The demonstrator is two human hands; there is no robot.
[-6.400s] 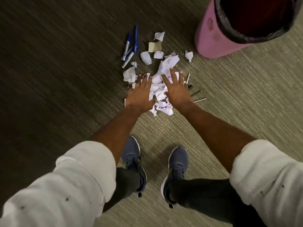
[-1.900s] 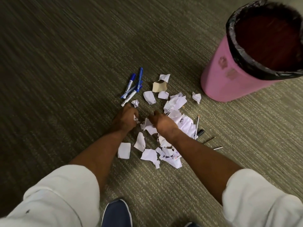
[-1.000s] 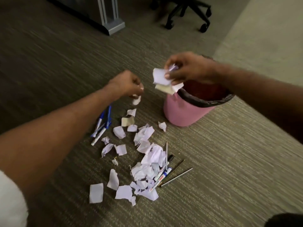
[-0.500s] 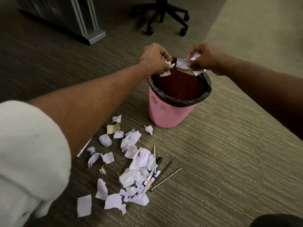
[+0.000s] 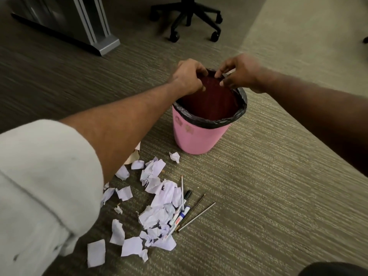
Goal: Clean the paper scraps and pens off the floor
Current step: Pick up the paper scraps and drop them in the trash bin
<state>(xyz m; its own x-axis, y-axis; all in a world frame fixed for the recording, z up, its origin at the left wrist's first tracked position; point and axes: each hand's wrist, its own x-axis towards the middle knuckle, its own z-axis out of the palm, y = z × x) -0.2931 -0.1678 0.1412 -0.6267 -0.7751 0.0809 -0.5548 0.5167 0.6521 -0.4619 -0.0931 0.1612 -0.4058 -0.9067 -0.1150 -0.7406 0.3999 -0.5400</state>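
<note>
My left hand and my right hand hover over the far rim of the pink bin, which has a black liner. No paper shows in either hand; the fingers are loosely bent with thumb and fingertips apart. Several white paper scraps lie scattered on the carpet in front of the bin. Beside them lie a marker, a thin pen and two pencils. My left forearm and sleeve hide the left side of the scatter.
An office chair's wheeled base stands behind the bin. A grey metal desk foot is at the far left. A single scrap lies close to the bin's base. A lighter carpet strip runs along the right.
Both hands lifted scraps from the floor and carried them over the bin. Half a second ago they held paper; now the paper is gone from both hands.
</note>
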